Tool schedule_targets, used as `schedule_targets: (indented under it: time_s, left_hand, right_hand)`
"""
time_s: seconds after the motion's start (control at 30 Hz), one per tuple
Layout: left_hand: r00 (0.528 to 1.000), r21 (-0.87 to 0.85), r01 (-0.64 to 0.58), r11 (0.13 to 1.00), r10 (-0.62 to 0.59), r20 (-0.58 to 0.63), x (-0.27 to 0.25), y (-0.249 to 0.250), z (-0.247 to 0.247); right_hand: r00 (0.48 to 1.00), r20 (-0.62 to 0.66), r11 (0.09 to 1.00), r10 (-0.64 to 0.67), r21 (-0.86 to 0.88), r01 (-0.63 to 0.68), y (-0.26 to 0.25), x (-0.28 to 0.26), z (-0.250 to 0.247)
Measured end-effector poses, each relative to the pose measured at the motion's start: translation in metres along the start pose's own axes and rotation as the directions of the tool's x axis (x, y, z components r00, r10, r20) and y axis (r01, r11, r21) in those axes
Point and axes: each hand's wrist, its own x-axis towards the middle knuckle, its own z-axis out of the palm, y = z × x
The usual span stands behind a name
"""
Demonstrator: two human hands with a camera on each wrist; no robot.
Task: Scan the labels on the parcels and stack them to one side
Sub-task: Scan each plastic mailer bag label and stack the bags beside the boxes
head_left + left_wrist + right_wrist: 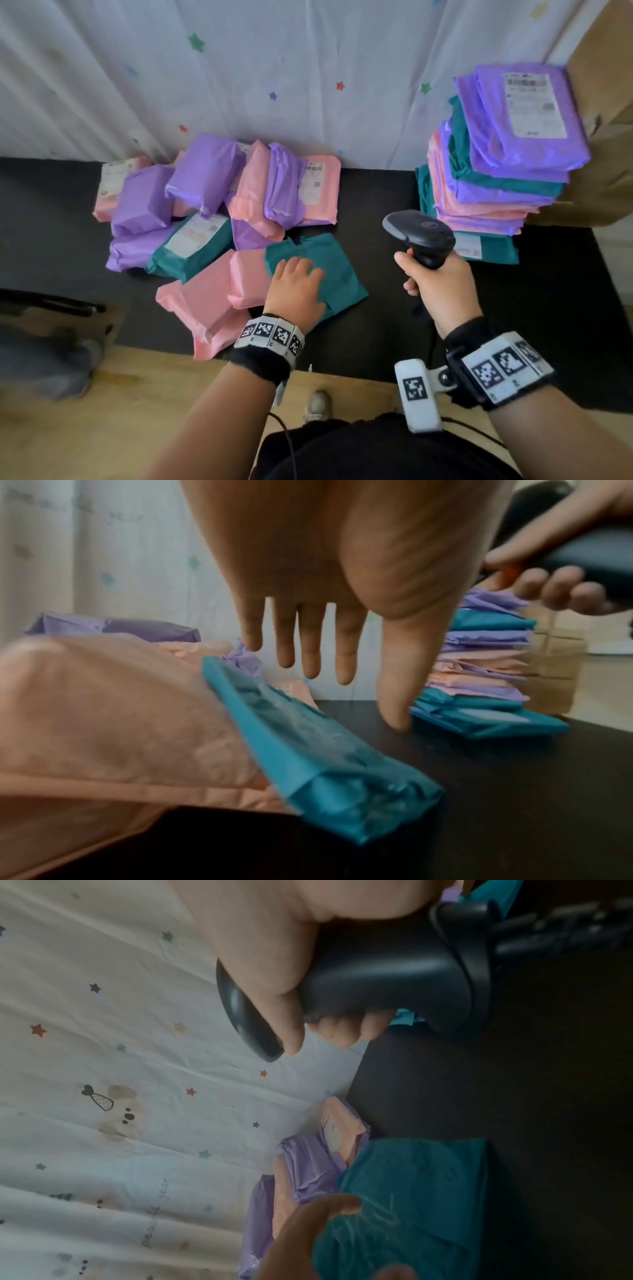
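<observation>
A teal parcel point(329, 270) lies label-down at the front of the loose pile point(219, 205) of pink, purple and teal parcels. My left hand point(296, 277) is spread over the parcel's left part with straight fingers. In the left wrist view the left hand point(346, 674) hovers open above the teal parcel point(308, 750), thumb tip close to the table. My right hand point(431, 284) grips the black scanner point(419, 233) by its handle, between the pile and the tall stack point(503, 164) at the right. The scanner point(377, 969) and teal parcel point(411, 1191) show in the right wrist view.
The black table point(394, 192) has bare room between pile and stack. A white star-print cloth point(274, 68) hangs behind. A brown cardboard box point(603, 164) stands behind the stack. The scanner cable point(431, 329) drops off the front edge. Wooden floor point(154, 394) lies below.
</observation>
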Motion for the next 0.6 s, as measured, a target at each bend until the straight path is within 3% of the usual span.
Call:
schedule_targets:
  time_s: [0.1,0.23,0.33,0.47,0.6]
  left_hand:
    - [0.977,0.155,-0.112,0.982,0.080,0.198,-0.011,-0.019,0.008]
    - [0.953,0.322,-0.239,0.916,0.157,0.261,-0.013,-0.032,0.017]
    - [0.959,0.313,-0.255,0.915,0.199,0.202,-0.007,-0.036,0.014]
    - [0.969,0.167,-0.244,0.955,0.232,0.089,0.001,-0.036,0.007]
    - [0.964,-0.046,-0.211,0.976,0.200,-0.174,0.007,-0.028,-0.015]
  right_hand:
    - [1.000,-0.018,1.000,0.010,-0.009,-0.010,0.001,-0.010,0.015]
    - [0.999,-0.038,1.000,0.007,-0.003,-0.007,-0.002,-0.020,0.030]
    - [0.999,-0.051,1.000,0.002,0.003,-0.002,-0.003,-0.027,0.035]
    - [0.997,-0.074,1.000,-0.008,-0.008,0.008,-0.006,-0.031,0.032]
    - [0.994,-0.100,0.999,-0.032,-0.009,0.031,-0.012,-0.030,0.020]
